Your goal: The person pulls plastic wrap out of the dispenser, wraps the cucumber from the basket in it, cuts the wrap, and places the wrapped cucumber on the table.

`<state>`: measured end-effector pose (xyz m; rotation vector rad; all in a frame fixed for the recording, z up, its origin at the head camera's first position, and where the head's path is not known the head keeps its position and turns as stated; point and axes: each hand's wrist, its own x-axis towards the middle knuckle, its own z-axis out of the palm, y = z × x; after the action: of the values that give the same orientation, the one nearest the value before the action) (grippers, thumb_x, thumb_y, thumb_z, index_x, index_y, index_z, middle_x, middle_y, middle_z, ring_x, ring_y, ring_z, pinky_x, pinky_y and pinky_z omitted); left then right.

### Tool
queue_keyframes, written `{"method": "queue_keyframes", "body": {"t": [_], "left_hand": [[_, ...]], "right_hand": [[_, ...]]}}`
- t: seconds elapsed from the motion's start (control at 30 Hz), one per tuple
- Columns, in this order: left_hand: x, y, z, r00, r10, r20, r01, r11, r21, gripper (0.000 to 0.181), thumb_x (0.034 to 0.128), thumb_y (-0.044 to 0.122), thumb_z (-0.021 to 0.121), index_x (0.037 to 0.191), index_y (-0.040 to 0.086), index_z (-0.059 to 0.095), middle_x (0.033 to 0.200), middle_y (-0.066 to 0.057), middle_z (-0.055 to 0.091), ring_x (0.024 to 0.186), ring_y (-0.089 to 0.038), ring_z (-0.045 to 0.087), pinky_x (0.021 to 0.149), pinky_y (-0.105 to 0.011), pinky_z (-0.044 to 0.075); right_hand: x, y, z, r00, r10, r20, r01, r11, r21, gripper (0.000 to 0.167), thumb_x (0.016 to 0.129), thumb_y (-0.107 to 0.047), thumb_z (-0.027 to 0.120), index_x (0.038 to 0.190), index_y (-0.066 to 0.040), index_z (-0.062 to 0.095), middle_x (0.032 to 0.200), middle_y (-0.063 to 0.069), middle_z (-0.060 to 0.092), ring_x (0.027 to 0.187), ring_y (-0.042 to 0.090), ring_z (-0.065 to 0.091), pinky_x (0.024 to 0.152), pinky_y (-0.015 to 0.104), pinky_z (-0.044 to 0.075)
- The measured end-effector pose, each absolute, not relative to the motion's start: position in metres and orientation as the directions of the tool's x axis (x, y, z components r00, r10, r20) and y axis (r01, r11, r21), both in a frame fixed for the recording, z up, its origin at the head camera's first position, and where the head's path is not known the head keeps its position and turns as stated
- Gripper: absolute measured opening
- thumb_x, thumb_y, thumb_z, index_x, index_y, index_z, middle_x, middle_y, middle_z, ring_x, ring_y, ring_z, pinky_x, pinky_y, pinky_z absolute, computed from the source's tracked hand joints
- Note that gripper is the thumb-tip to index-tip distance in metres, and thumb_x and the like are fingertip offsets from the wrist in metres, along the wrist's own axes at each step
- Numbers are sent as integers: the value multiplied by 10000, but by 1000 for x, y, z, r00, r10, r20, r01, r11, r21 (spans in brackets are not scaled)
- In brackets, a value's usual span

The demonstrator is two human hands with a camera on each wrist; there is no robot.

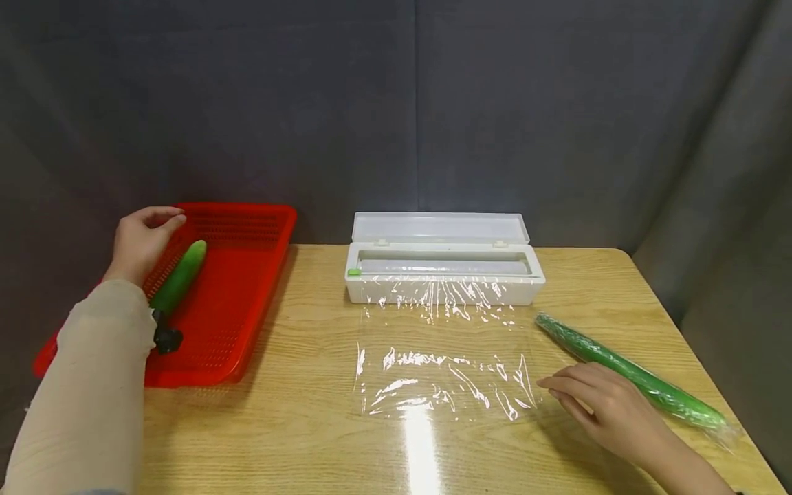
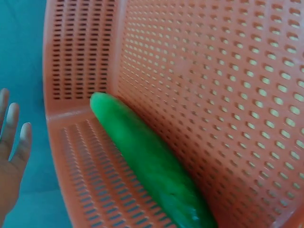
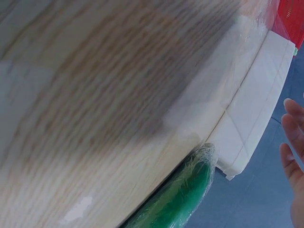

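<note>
My left hand [image 1: 139,244] is over the left side of the red basket [image 1: 247,330], fingers loosely extended and holding nothing. Below and beside it a green cucumber [image 1: 179,277] lies against the basket's side; the left wrist view shows the cucumber [image 2: 147,159] and the hand [image 2: 12,156] apart from it. My right hand [image 1: 609,409] hovers by the right edge of a sheet of clear film [image 1: 439,371], fingers relaxed; whether a fingertip touches the film I cannot tell. A film-wrapped cucumber [image 1: 637,375] lies just beyond that hand.
The white film dispenser [image 1: 442,292] stands at the table's back middle with its lid [image 1: 439,227] raised, and film runs from it toward the front. A black object [image 1: 167,338] is at the basket's left, by the sleeve. Grey curtain hangs behind and on the right.
</note>
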<state>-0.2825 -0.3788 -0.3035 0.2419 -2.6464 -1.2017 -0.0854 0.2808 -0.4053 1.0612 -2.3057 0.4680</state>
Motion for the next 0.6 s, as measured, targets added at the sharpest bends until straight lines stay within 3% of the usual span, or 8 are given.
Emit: {"method": "queue_keyframes", "body": {"t": [0.13, 0.27, 0.37, 0.47, 0.6], "left_hand": [[-280, -390, -314, -967, -239, 83, -93, 639, 764, 607, 970, 539, 516, 1363, 78, 554, 1153, 75, 529, 1089, -193, 458, 983, -406, 416], [-278, -399, -322, -974, -228, 20, -125, 606, 786, 670, 964, 559, 510, 1402, 52, 509, 1203, 55, 511, 1288, -360, 372, 1109, -551, 295], [-277, -403, -328, -976, -216, -25, -152, 597, 788, 719, 963, 571, 498, 1438, 32, 466, 1332, -60, 485, 1353, -423, 309, 1123, -587, 244], [-276, -404, -332, -980, -190, -61, -166, 607, 777, 771, 966, 582, 474, 1488, 20, 393, 1501, -212, 359, 1378, -462, 270, 1119, -616, 221], [-276, -407, -336, -986, -134, -100, -162, 618, 769, 802, 978, 572, 455, 1535, 20, 290, 1590, -263, 191, 1400, -493, 208, 1117, -638, 190]], "right_hand": [[-85, 281, -405, -532, -573, 623, -772, 630, -80, 426, 1075, -362, 395, 1027, -142, 756, 958, -124, 681, 852, 82, 636, 854, 162, 434], [-84, 281, -404, -543, -570, 617, -763, 641, -79, 434, 1075, -372, 389, 1024, -150, 758, 945, -132, 679, 842, 71, 631, 831, 168, 445], [-83, 281, -403, -562, -573, 596, -754, 651, -86, 447, 1077, -384, 378, 1029, -153, 758, 933, -133, 679, 835, 57, 625, 813, 179, 453], [-83, 282, -403, -570, -575, 587, -749, 657, -85, 450, 1078, -387, 371, 1031, -159, 756, 922, -130, 681, 827, 47, 619, 800, 185, 458], [-83, 282, -403, -562, -573, 596, -751, 655, -77, 439, 1079, -380, 378, 1034, -161, 756, 919, -130, 683, 823, 46, 620, 799, 185, 460]]}}
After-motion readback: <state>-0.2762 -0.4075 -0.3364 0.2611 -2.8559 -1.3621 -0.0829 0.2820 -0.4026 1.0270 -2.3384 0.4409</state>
